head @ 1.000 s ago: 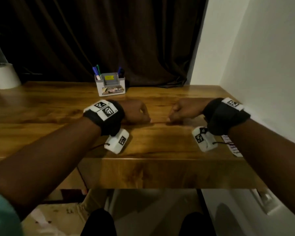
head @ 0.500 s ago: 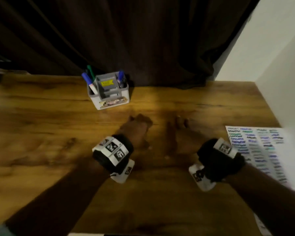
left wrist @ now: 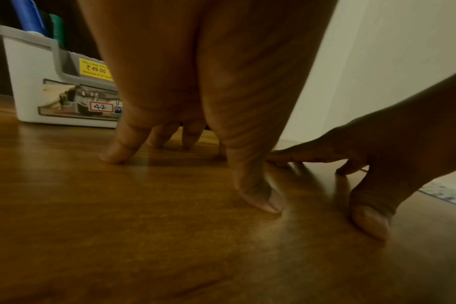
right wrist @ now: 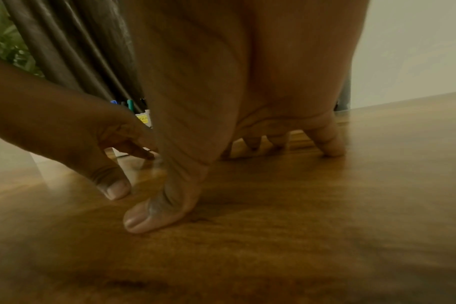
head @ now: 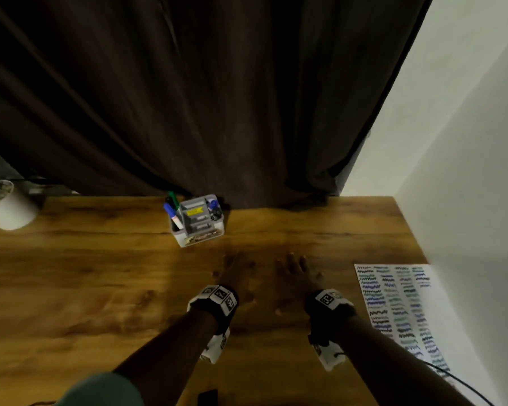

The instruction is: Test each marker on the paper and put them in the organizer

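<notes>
At the table's back edge the organizer holds the markers; the scribbled paper lies right. My left hand and right hand rest spread, empty (fingertips down). Reaching carelessly, I might tip the organizer.

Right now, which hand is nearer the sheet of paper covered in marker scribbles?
Right. The right hand rests on the table just left of the scribbled paper; the left hand lies farther left.
</notes>
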`<state>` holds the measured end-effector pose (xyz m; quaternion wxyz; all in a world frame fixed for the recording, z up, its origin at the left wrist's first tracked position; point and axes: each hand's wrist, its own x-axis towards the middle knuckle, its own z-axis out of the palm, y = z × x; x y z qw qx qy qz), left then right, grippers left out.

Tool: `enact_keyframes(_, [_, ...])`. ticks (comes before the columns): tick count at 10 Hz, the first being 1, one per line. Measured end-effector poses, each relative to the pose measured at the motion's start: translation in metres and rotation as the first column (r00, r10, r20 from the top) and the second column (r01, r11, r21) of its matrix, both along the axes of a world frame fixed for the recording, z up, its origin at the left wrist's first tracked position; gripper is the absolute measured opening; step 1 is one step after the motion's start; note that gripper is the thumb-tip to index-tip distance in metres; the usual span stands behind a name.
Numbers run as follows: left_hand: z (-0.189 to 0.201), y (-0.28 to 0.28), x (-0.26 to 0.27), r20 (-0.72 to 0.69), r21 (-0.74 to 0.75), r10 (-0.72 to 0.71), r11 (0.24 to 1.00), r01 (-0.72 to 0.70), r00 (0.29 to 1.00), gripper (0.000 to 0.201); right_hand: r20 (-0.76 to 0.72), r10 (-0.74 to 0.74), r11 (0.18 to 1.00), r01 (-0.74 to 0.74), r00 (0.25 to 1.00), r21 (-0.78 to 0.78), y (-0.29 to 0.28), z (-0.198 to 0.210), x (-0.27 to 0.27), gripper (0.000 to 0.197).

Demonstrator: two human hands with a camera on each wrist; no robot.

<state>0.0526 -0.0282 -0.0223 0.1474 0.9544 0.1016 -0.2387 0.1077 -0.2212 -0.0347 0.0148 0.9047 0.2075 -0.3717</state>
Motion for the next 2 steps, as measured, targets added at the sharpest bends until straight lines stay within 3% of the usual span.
enact_keyframes(1, [-0.019,0.026,0.015,-0.07,-0.033,-0.094,0.995,0.092,0.993,0.115,-0.056,-0.042,0.998,0.045,0.998,0.05,-0.003,-0.011,0.014,0.119])
enact_keyframes(2, [0.008,0.036,0.033,-0.055,-0.054,-0.151,0.987,0.148,0.987,0.102,-0.16,-0.131,0.973,0.158,0.978,0.168,-0.011,-0.012,0.036,0.086])
